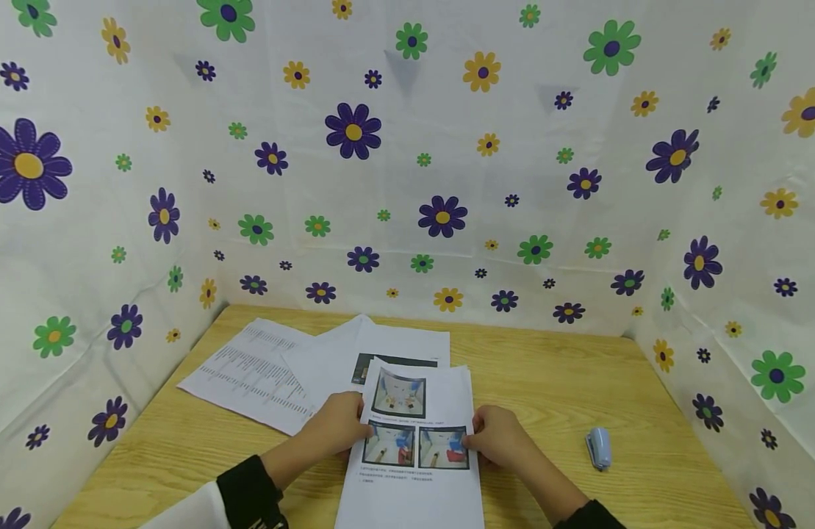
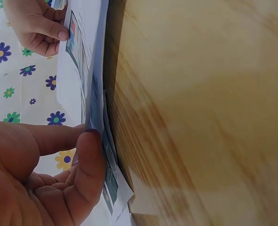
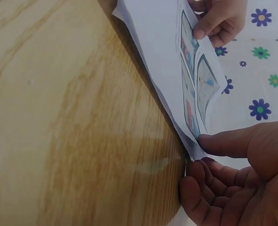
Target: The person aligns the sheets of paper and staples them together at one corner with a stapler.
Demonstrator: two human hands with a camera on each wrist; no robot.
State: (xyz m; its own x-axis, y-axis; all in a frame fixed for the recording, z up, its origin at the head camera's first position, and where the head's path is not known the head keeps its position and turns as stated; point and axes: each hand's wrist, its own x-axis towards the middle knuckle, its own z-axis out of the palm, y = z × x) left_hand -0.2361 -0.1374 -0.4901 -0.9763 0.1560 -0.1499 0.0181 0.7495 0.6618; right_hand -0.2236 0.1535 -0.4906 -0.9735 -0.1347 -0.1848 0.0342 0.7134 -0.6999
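Observation:
Both hands hold a small stack of printed paper sheets [image 1: 414,492] by its two long sides, close over the table. Three colour pictures and some lines of text show on the top sheet. My left hand [image 1: 337,422] pinches the left edge; in the left wrist view the thumb and a finger [image 2: 89,150] meet on that edge. On the opposite edge, my right hand [image 1: 500,437] pinches with the thumb [image 3: 224,143] on the top face and curled fingers beneath. In the right wrist view the sheets bow slightly, and a near corner lifts.
More printed sheets [image 1: 248,367] lie fanned out at the back left of the wooden table [image 1: 546,382], partly under the held stack. A small light-blue stapler [image 1: 599,448] stands to the right of my right hand. A flower-patterned white cloth [image 1: 394,184] surrounds the table's back and sides.

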